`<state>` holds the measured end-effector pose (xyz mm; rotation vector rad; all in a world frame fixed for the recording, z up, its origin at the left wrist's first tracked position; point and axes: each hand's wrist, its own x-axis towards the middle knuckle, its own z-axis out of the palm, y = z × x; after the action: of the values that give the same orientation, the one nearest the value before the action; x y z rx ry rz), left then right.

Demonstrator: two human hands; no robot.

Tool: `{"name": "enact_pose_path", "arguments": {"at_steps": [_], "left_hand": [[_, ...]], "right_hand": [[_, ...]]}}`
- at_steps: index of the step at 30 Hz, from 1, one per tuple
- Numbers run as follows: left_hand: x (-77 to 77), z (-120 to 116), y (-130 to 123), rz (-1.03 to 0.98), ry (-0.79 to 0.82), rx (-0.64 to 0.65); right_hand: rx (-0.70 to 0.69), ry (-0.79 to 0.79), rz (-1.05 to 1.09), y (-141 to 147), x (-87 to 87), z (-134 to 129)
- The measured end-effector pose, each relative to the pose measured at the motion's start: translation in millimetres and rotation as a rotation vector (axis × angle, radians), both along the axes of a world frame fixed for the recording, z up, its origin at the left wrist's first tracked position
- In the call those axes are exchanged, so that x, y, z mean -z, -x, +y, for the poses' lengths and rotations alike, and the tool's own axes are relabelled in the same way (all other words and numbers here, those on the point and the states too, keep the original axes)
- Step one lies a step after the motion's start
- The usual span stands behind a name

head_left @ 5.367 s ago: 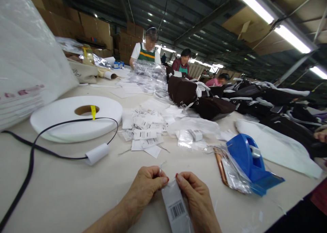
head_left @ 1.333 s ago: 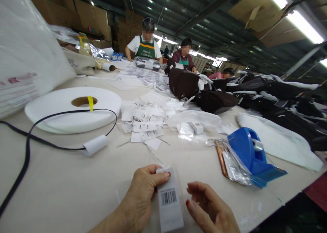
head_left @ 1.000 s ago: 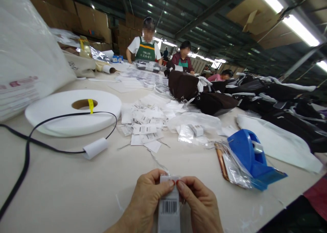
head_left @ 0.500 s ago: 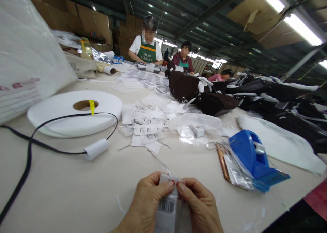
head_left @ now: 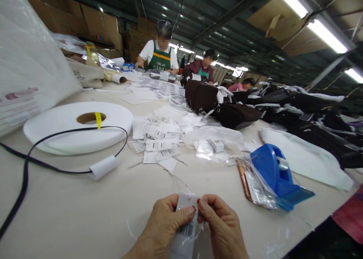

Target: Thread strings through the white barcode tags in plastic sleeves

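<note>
Your left hand has thumb and fingers clamped on the barcode tag, and your right hand is at its right edge, fingertips pinched together, can't tell on what. There's a blue tape dispenser off to that tag's right, loose paper labels beyond it, dark brown bags way past it.

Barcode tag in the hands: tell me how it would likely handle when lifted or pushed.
The barcode tag looks straight under the thumb of the left hand, so it is probably card-stiff rather than floppy. It appears thin, so likely very light. The string at its top end curves loosely, so it may trail or snag.
</note>
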<state>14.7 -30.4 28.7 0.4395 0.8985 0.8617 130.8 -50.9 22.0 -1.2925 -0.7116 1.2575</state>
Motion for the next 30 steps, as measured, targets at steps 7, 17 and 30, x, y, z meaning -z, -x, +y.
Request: {"name": "enact_pose_path", "arguments": {"at_steps": [7,17,30], "left_hand": [[-0.9,-2.6,1.7,0.027,0.048,-0.053],[7.0,1.0,0.6,-0.032,0.079,-0.006],[12.4,0.5,4.3,0.16,-0.093,0.134]], "right_hand": [[-0.064,0.102,0.192,-1.5,3.0,1.3],[-0.222,0.176,0.202,-18.4,-3.7,7.4],[-0.45,0.195,-0.108,-31.3,-36.8,15.4]]}}
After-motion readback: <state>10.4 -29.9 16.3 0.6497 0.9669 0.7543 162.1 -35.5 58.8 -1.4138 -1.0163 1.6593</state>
